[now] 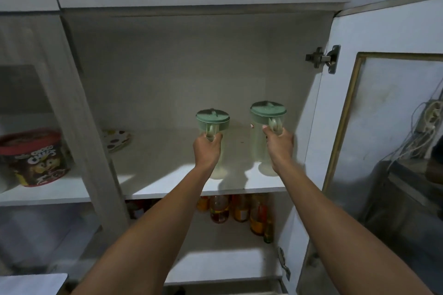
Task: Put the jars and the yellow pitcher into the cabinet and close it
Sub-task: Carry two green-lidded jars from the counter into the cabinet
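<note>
Jars (259,137), upright, gripped by both hands (207,148)

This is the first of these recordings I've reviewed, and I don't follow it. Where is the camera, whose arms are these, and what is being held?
There is no machine here. A person works with bare hands, and the single camera sits on their head, looking into an open cabinet. The left hand grips the handle of the left jar, and the right hand grips that of the right jar. Both jars have green lids. They are at the upper shelf, but I cannot tell whether they rest on it. A spotted plate lies on that shelf, bottles stand below, and the door is open at right.
</note>
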